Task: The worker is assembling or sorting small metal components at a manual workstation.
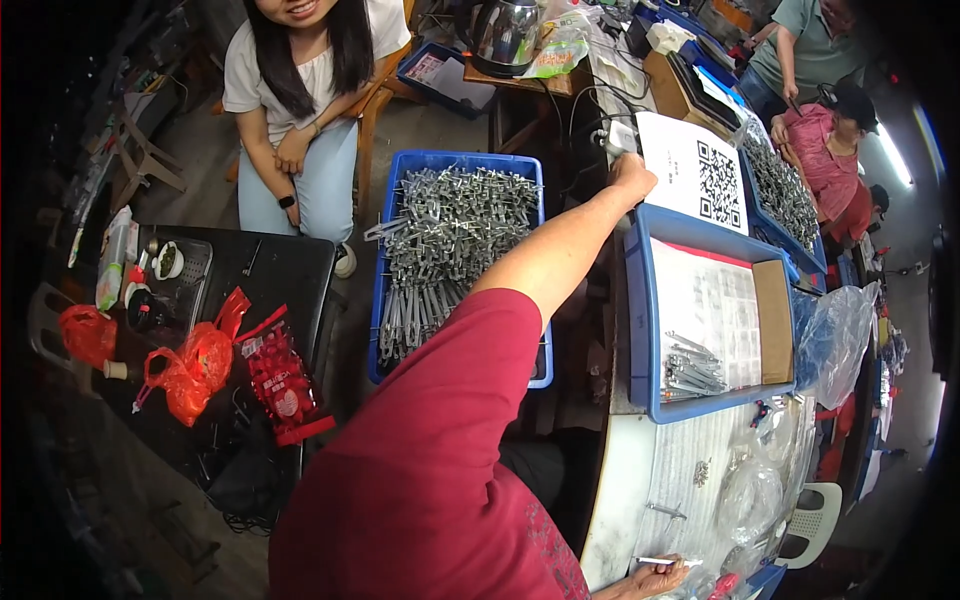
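My left hand (pixel 632 180) reaches far out on a straight arm in a dark red sleeve. Its fingers are closed at the near edge of a white paper sheet (pixel 675 185) printed with a large square code. At the lower edge, my right hand (pixel 650 579) holds a slim white pen-like stick (pixel 652 561) above the worktable. A blue bin (pixel 638 330) between the hands has a paper lining and a small pile of grey metal strips (pixel 692 368). A metal piece (pixel 666 510) and a heap of small parts (pixel 702 472) lie on the white table (pixel 632 480).
A blue crate (pixel 546 372) heaped with metal parts stands beside my arm. Red bags (pixel 200 365) lie on a black table (pixel 285 262). A seated person (pixel 300 130) is beyond; other people work at far right. Clear plastic bags (pixel 840 335) and a kettle (pixel 505 38) are nearby.
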